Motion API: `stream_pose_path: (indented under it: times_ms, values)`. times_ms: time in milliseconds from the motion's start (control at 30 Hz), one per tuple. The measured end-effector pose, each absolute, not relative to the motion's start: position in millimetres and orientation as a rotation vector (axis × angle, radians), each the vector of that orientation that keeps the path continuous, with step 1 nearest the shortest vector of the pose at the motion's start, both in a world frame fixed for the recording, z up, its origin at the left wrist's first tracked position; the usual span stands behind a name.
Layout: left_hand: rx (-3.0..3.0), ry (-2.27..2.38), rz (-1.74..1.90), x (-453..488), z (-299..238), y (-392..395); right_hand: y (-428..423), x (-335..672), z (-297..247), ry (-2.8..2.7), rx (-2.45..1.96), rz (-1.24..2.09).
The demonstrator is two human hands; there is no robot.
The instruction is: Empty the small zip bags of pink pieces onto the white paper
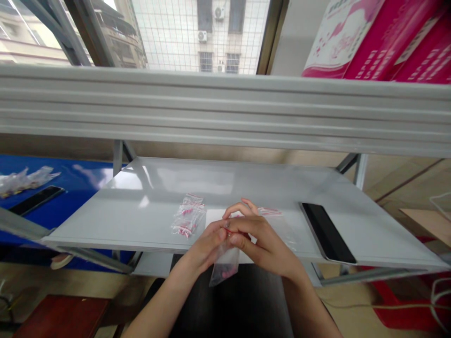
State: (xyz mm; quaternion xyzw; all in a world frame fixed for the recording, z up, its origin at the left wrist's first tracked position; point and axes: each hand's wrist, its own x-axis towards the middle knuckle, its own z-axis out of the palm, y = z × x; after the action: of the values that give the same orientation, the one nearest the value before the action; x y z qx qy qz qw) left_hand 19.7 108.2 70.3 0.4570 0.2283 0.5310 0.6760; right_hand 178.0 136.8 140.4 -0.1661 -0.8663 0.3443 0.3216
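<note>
My left hand [206,246] and my right hand [259,241] meet over a pale grey shelf board [176,180], their fingers pinching the top of a small clear plastic bag [225,268]. The bag hangs below them past the board's front edge, with pink pieces in its bottom. Just left of my hands lies a heap of small clear bags with pink-and-white contents [188,216]. A flat clear bag with a red strip [278,230] lies partly under my right hand, and a white sheet [214,218] lies partly under my fingers.
A black tablet [327,233] lies at the board's right. A metal shelf beam [225,110] crosses above. On a blue surface [81,188] at left are clear bags [24,182] and a black phone [35,199]. Pink boxes [380,37] stand upper right; a red crate [398,305] sits lower right.
</note>
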Motion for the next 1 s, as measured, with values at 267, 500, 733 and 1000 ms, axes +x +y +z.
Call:
stream_pose_path:
  times_ms: [267,500,733,1000]
  values:
    - [1.36,0.71,1.368,-12.8,82.5,109.2,127.3,184.0,130.9,-1.744,-0.468,0.791]
    - [2.208,1.012,1.546,-47.3,98.0,116.1,121.5,190.8,105.1,-1.673,-0.563,0.861]
    - [2.509,1.209,1.449,-53.7,97.6,118.8,120.0,183.3,93.4,-1.775,-0.655,0.864]
    - [2.684,1.52,0.657,-55.5,111.4,146.0,124.9,174.2,66.8,-2.066,-0.882,0.676]
